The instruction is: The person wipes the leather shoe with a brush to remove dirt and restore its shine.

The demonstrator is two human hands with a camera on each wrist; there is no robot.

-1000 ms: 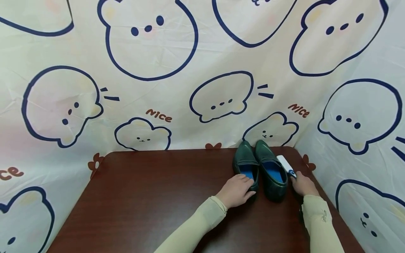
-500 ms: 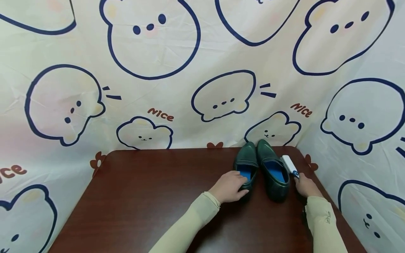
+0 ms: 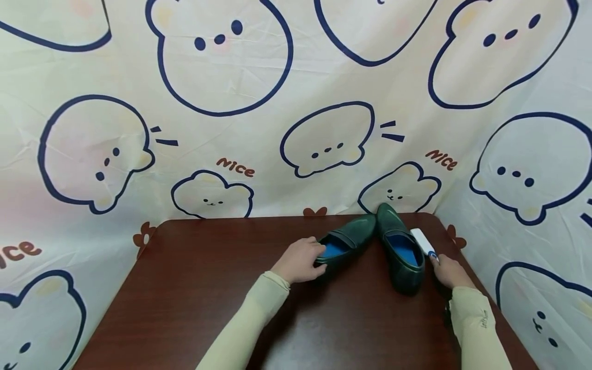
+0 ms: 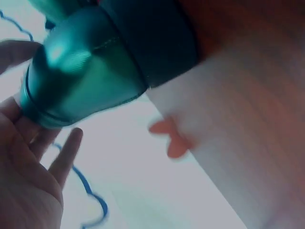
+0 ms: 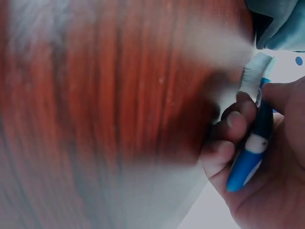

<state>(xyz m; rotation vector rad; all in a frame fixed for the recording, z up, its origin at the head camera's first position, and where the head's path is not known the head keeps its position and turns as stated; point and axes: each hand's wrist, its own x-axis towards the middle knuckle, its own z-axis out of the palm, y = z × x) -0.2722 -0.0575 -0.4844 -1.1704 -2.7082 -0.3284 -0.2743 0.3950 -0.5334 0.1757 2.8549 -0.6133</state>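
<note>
Two dark green loafers with blue insoles lie at the back right of the table. My left hand (image 3: 298,261) grips the left loafer (image 3: 355,235) by its heel, and this loafer is angled with its toe toward the other one. In the left wrist view, thumb and fingers of the left hand (image 4: 28,176) sit on opposite sides of the green heel (image 4: 86,71). The right loafer (image 3: 390,221) stands untouched. Beside it, my right hand (image 3: 450,271) holds a white-headed brush (image 3: 421,240). The right wrist view shows fingers curled round its blue handle (image 5: 250,160) and pale bristles (image 5: 254,74).
The brown wooden table (image 3: 208,288) extends to the left and front. A cartoon-printed cloth (image 3: 259,133) hangs behind it and along both sides. The loafer toes reach close to the back cloth.
My left hand has moved left with the left loafer's heel, turning that loafer away from the right one. The right hand, brush and right loafer stay nearly in place.
</note>
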